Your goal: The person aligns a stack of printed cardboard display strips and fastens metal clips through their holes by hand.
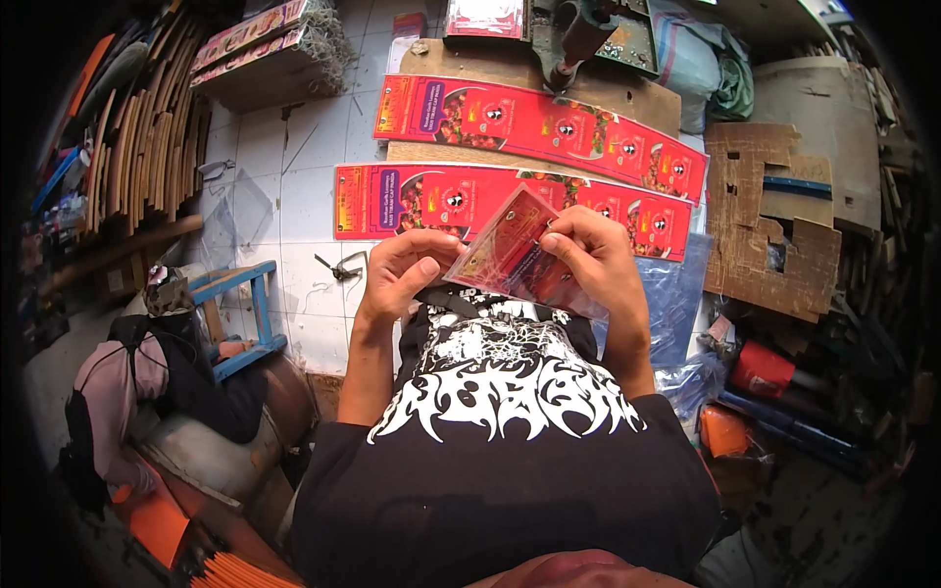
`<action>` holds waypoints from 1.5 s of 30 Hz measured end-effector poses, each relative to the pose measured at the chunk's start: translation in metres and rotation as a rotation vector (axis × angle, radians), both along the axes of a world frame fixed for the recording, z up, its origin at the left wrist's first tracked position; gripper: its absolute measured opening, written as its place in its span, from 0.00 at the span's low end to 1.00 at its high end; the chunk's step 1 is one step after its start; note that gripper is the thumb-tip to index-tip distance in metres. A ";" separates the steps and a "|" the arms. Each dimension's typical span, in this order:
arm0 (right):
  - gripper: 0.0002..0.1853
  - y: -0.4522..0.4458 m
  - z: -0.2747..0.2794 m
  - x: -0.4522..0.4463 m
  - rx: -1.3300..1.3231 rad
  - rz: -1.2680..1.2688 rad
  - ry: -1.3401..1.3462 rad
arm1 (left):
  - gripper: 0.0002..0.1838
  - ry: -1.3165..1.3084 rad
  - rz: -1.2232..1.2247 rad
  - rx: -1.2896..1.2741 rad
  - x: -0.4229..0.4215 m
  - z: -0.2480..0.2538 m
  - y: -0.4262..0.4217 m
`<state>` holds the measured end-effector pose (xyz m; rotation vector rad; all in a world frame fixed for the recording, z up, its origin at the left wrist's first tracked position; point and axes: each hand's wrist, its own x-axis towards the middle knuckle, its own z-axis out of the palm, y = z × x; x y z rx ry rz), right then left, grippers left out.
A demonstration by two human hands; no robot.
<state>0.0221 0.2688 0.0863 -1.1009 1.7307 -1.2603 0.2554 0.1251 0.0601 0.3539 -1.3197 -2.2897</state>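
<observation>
A small stack of red printed sheets with a clear, shiny cover [510, 245] is held tilted in front of my chest. My right hand [600, 257] pinches its right edge between thumb and fingers. At its lower left corner is my left hand [407, 269], fingers apart and thumb raised, with the fingertips near or touching the edge. Beyond the hands lies a long red printed strip [372, 201], partly hidden by the held piece. Farther off, a second long red strip [539, 122] rests on a brown board [451, 61].
A metal machine [586, 39] stands at the top. Cut cardboard [774, 216] and clear plastic sheets [676, 304] lie at the right. At the left are a blue frame [263, 309], a black tool [339, 267], stacked boards [147, 147] and a printed box [265, 59].
</observation>
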 end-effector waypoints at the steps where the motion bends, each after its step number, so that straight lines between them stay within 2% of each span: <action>1: 0.06 -0.001 0.001 -0.003 0.023 -0.050 -0.030 | 0.16 -0.017 0.054 -0.030 -0.007 0.005 0.004; 4: 0.06 -0.005 0.003 -0.008 0.067 -0.119 -0.069 | 0.20 -0.034 0.109 -0.048 -0.024 0.011 0.005; 6: 0.06 -0.011 0.013 -0.008 0.104 -0.192 0.007 | 0.21 -0.142 0.131 -0.165 -0.034 0.013 0.006; 11: 0.06 -0.015 0.020 -0.004 0.070 -0.247 0.070 | 0.16 -0.200 0.274 -0.127 -0.055 0.022 0.017; 14: 0.05 -0.008 0.026 -0.008 0.077 -0.207 0.126 | 0.12 -0.275 0.334 -0.187 -0.053 0.018 0.017; 16: 0.05 0.006 0.037 -0.022 -0.064 -0.005 -0.200 | 0.10 -0.185 0.304 -0.072 -0.050 0.016 0.016; 17: 0.04 0.014 0.051 -0.034 -0.008 0.108 -0.248 | 0.10 -0.191 0.302 -0.072 -0.047 0.013 0.015; 18: 0.06 0.014 0.057 -0.043 -0.212 0.238 -0.152 | 0.09 -0.104 0.265 -0.091 -0.044 0.010 0.014; 20: 0.09 0.019 0.068 -0.057 -0.320 0.295 -0.283 | 0.09 -0.019 0.226 -0.107 -0.045 0.010 0.012; 21: 0.12 0.017 0.064 -0.060 -0.391 0.282 -0.287 | 0.08 0.092 0.135 -0.083 -0.047 0.012 0.012; 22: 0.10 0.015 0.066 -0.061 -0.389 0.299 -0.309 | 0.07 0.204 0.045 -0.058 -0.049 0.015 0.013; 24: 0.07 0.009 0.071 -0.050 -0.258 0.225 -0.376 | 0.07 0.280 -0.024 -0.039 -0.056 0.022 0.016; 26: 0.06 -0.001 0.064 -0.030 -0.270 0.224 -0.441 | 0.07 0.419 -0.153 0.041 -0.063 0.020 0.016; 28: 0.04 -0.010 0.058 -0.005 -0.294 0.179 -0.548 | 0.08 0.434 -0.207 0.103 -0.068 0.024 0.021; 30: 0.04 -0.019 0.053 0.013 -0.428 0.203 -0.408 | 0.09 0.447 -0.262 0.167 -0.069 0.027 0.023; 32: 0.04 -0.020 0.058 0.025 -0.421 0.137 -0.395 | 0.12 0.367 -0.258 0.300 -0.066 0.030 0.025; 37: 0.06 -0.013 0.060 0.033 -0.404 0.016 -0.319 | 0.13 0.362 -0.273 0.267 -0.065 0.030 0.025; 39: 0.07 -0.013 0.059 0.032 -0.475 0.027 -0.204 | 0.13 0.370 -0.280 0.275 -0.065 0.030 0.026; 45: 0.07 -0.011 0.057 0.038 -0.429 0.029 -0.272 | 0.13 0.312 -0.233 0.282 -0.062 0.027 0.028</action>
